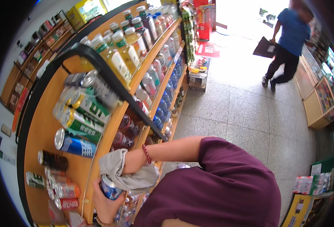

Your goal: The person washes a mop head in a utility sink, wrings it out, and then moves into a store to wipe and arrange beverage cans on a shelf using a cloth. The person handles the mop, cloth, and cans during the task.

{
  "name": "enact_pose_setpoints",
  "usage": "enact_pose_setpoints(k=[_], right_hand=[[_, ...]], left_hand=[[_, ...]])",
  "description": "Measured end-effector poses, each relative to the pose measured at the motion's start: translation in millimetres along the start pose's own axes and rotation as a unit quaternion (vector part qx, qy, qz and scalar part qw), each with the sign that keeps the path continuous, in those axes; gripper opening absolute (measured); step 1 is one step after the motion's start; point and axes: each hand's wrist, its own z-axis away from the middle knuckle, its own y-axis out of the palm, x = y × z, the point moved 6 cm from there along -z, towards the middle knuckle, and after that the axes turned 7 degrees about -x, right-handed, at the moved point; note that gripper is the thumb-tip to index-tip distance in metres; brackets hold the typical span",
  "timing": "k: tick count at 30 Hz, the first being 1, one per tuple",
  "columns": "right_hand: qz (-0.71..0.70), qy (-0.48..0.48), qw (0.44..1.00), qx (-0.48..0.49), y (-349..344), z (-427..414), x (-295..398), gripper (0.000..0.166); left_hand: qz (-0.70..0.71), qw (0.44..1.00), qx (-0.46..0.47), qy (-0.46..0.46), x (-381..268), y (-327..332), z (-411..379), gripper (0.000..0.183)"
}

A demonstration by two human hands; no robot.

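My left hand (106, 206) grips a blue drink can (109, 189) around its side, by the front edge of a wooden shelf (79, 173). A grey cloth (113, 164) is bunched in my right hand (133, 162), which has a dark red bead bracelet at the wrist. The cloth lies against the can's top and side; the fingertips of that hand are hidden in it. On the shelf beyond stand a blue-and-white can (75, 142), green-and-white cans (83, 122) in plastic wrap, a black can (52, 160) and a red can (66, 203).
A black metal rail (110, 76) divides the can section from rows of juice bottles (123, 51). Lower shelves hold blue-tinted bottles (162, 106). A person in a blue shirt (293, 31) walks on the tiled floor (226, 113), carrying a dark bag. Glass-fronted counters (320, 96) line the right.
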Motion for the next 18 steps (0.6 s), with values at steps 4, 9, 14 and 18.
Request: enact_pose_setpoints(k=[4,9,14,18], right_hand=[[0.03,0.077,0.995,-0.053,-11,3,-10,0.041],[-0.466,0.25,0.821,-0.213,-15,-17,-12,0.074],[0.047,0.131,0.943,-0.304,1,-76,21,0.051],[0.114,0.18,0.95,-0.229,8,-92,41,0.043]], left_hand=[[0.087,0.993,-0.046,-0.058,32,-9,2,0.068],[0.372,0.896,-0.219,-0.1,55,-32,-3,0.07],[0.379,0.851,-0.35,-0.1,56,-24,-1,0.061],[0.435,0.786,-0.433,-0.074,65,-45,4,0.059]])
